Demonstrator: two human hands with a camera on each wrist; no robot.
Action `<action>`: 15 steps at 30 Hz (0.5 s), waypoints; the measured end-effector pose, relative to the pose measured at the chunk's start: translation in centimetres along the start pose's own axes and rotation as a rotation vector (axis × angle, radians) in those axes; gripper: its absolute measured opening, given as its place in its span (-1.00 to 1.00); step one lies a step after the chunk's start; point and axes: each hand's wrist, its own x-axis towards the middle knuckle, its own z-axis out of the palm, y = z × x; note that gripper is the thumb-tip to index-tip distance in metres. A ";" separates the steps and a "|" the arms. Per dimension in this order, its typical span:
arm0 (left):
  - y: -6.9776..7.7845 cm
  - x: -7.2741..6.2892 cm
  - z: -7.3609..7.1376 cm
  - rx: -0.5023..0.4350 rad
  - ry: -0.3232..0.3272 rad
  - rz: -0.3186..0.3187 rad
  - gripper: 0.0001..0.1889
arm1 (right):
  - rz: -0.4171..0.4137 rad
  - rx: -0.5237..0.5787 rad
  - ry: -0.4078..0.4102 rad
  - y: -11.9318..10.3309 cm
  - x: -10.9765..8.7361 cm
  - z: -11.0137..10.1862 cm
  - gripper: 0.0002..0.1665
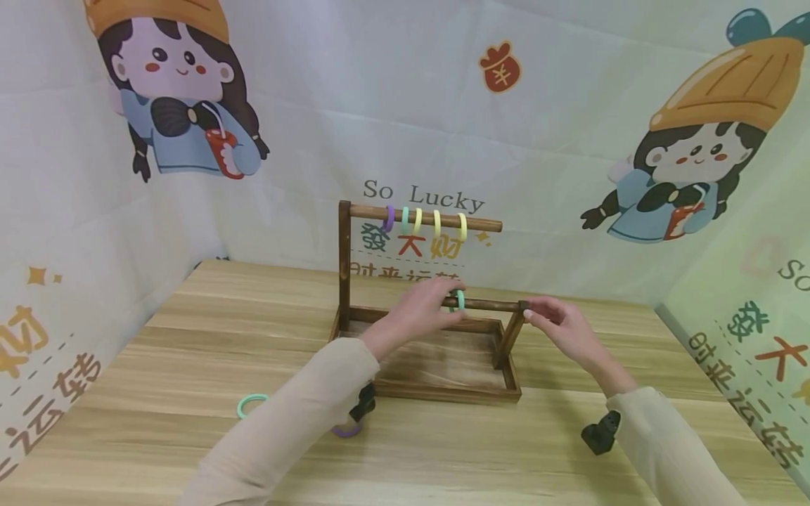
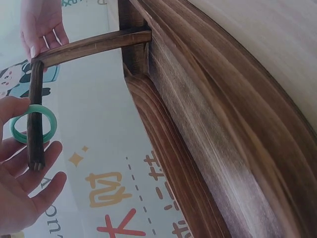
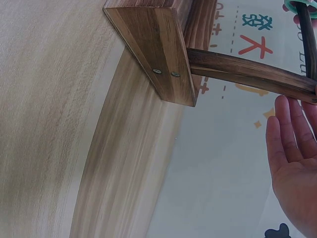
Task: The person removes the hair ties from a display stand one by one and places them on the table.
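Note:
A dark wooden rack (image 1: 443,393) has a shallow tray base and two horizontal bars at different heights. My left hand (image 1: 427,306) pinches a mint-green ring (image 2: 53,121) that encircles the lower bar (image 1: 490,305), near its free end. At the other end of this bar, my right hand (image 1: 565,330) grips the top of the short post (image 3: 247,74) between thumb and fingers. On the upper bar (image 1: 487,225) hang a purple ring (image 1: 389,219), a green ring (image 1: 405,220) and three pale yellow rings (image 1: 463,226).
Another green ring (image 1: 253,397) lies on the wooden table (image 1: 190,337), left of my left sleeve. A purple ring (image 1: 346,433) lies near the rack's front, partly covered by that sleeve. A printed cloth (image 1: 405,91) hangs behind and around the table.

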 end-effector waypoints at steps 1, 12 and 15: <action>-0.1 -0.1 -0.1 0.000 0.001 0.000 -0.49 | 0.001 -0.003 -0.001 0.0 0.0 0.0 -0.51; -1.3 -0.9 -0.7 -0.026 0.024 -0.038 -0.53 | 0.002 -0.017 0.004 0.0 0.0 0.0 -0.50; -1.6 -1.1 -0.8 -0.050 0.018 -0.053 -0.52 | 0.002 -0.018 0.003 0.0 0.0 0.0 -0.50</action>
